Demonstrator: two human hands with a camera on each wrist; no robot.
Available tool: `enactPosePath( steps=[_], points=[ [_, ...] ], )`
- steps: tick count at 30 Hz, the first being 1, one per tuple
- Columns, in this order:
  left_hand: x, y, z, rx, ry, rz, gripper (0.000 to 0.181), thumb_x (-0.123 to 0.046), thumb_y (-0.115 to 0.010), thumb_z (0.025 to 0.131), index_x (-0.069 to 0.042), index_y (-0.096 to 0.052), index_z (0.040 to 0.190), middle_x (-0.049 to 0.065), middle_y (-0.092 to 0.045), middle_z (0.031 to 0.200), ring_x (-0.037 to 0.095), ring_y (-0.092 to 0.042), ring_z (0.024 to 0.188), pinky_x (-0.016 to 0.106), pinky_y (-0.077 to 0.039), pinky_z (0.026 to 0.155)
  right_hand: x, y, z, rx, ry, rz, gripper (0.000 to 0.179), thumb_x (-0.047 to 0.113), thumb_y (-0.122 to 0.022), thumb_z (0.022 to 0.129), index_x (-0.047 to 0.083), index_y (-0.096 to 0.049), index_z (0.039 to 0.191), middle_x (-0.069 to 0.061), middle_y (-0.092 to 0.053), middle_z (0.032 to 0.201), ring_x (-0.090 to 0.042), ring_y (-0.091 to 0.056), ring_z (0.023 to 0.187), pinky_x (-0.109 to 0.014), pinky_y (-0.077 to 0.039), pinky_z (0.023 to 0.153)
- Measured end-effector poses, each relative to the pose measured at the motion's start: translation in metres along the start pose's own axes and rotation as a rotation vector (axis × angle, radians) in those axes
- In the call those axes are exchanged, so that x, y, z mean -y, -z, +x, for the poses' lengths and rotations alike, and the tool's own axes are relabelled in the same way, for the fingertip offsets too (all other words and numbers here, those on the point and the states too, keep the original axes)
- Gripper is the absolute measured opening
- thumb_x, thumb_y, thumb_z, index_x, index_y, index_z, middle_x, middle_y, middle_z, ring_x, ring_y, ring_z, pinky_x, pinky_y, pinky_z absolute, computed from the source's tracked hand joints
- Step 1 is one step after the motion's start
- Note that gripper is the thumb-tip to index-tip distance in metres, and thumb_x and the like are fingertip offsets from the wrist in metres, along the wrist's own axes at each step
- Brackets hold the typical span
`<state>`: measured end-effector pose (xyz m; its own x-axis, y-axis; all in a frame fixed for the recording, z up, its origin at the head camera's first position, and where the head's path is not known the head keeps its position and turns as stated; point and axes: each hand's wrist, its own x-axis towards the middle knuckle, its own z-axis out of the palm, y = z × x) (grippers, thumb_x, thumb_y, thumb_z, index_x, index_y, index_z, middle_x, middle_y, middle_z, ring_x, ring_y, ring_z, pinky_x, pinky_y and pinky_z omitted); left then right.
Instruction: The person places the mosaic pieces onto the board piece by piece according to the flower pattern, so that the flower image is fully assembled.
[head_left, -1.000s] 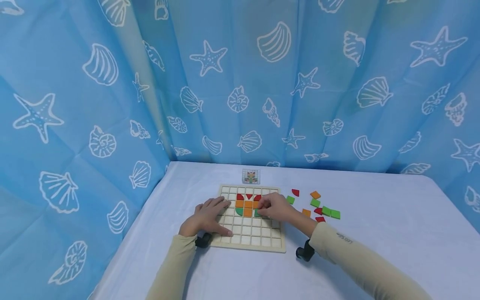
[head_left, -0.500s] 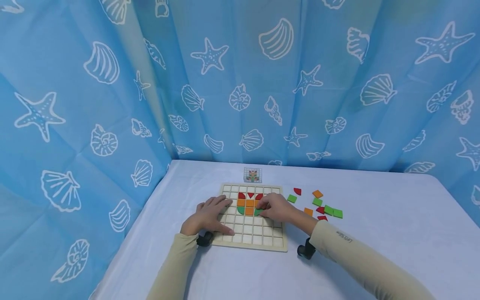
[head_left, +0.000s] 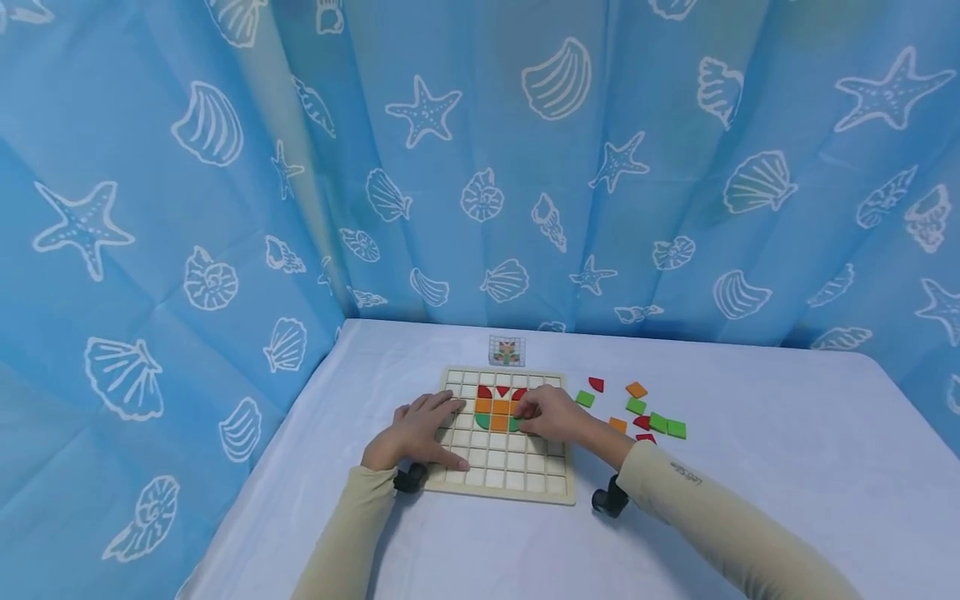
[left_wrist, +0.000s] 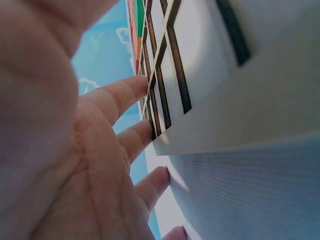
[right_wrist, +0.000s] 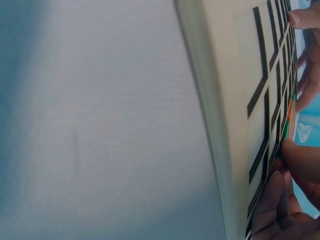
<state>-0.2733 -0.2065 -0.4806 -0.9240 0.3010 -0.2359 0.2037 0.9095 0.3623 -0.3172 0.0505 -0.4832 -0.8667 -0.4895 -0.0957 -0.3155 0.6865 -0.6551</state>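
Fingers curled, the right hand [head_left: 551, 414] pinches a flat green tile [head_left: 513, 425], partly hidden, beside flat orange square tiles [head_left: 499, 422]; best squared before pressing, the left hand [head_left: 412, 431], fingers spread, bracing the pale wooden grid board [head_left: 497, 459].

White table [head_left: 787, 467]: gridded board [head_left: 525, 497], card [head_left: 507, 352], loose tiles [head_left: 657, 422].

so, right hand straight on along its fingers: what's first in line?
Likely the green tile, right at the fingertips of the right hand, then the orange tiles on the board; fingertip height is hard to judge.
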Motion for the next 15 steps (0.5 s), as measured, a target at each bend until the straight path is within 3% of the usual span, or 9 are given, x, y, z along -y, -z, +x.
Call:
enactPosePath(
  steps=[10, 15],
  points=[
    [0.0, -0.004, 0.001, -0.006, -0.014, 0.001, 0.103, -0.063, -0.081, 0.068, -0.024, -0.037, 0.152, 0.006, -0.027, 0.162, 0.032, -0.022, 0.149, 0.063, -0.02, 0.114, -0.011, 0.01, -0.006, -0.018, 0.043, 0.105, 0.015, 0.013, -0.076, 0.086, 0.013, -0.074, 0.101, 0.003, -0.071, 0.095, -0.013, -0.061, 0.086, -0.028, -0.054, 0.079],
    [0.0, -0.001, 0.0, -0.009, -0.003, 0.014, 0.104, -0.064, -0.082, 0.067, -0.026, -0.037, 0.152, 0.004, -0.027, 0.162, 0.032, -0.022, 0.149, 0.063, -0.021, 0.114, -0.016, 0.025, -0.007, -0.062, 0.003, 0.116, 0.019, 0.016, -0.076, 0.087, 0.013, -0.074, 0.106, 0.001, -0.069, 0.096, -0.016, -0.06, 0.086, -0.028, -0.054, 0.078]
  ],
)
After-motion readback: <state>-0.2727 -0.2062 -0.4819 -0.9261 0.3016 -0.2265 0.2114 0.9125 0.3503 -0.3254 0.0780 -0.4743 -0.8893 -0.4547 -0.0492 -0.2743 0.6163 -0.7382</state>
